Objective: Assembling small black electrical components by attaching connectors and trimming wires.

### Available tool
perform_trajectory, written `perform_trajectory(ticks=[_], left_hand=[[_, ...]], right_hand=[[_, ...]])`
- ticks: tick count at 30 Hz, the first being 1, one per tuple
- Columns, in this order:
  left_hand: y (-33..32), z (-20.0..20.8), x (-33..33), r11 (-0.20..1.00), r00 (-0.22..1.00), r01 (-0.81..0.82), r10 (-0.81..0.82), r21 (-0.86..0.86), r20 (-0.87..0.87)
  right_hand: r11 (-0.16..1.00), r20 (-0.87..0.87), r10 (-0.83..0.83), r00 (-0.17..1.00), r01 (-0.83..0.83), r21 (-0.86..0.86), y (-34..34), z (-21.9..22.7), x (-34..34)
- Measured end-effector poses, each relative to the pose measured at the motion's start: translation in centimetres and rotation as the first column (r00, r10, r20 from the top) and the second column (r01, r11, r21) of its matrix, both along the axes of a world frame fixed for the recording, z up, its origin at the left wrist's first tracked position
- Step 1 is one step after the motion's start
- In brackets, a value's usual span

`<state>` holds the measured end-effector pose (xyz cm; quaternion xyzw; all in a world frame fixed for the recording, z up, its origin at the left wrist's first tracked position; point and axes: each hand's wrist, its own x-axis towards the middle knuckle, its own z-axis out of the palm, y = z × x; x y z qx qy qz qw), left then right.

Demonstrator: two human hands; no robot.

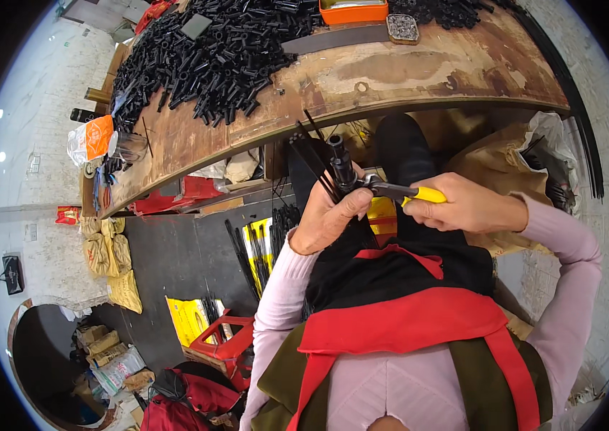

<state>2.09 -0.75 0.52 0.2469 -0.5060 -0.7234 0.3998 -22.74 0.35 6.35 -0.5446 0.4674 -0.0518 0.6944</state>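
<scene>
Above my lap, my left hand (327, 218) is closed around a black tubular part (341, 164) whose open end points up. Several thin black rods (311, 159) stick out beside it from the same hand. My right hand (466, 203) is wrapped around a pair of pliers (428, 195) with yellow grips. The jaws of the pliers reach the black part next to my left thumb; whether they are clamped on it, I cannot tell. Beyond my hands, a big heap of short black tubes (211, 61) covers the left side of the wooden workbench (419, 72).
An orange tray (353, 13) and a small square dish (403, 29) sit at the bench's back. Left of my legs are bundles of black rods on yellow sacking (188, 321), a red stool (227, 345) and a red bag (193, 402). A brown paper sack (495, 158) stands under the bench at right.
</scene>
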Motion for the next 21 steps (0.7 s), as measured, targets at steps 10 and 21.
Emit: perform_trajectory(ticks=[10, 21], left_hand=[[-0.6, 0.3, 0.2, 0.998, 0.998, 0.058, -0.058, -0.019, -0.028], [-3.0, -0.6, -0.8, 0.996, 0.999, -0.042, 0.04, 0.075, 0.023]], right_hand=[[0.997, 0.309, 0.054, 0.95, -0.069, 0.04, -0.3, 0.3, 0.0], [0.998, 0.08, -0.057, 0.995, 0.056, 0.017, -2.6, -0.7, 0.0]])
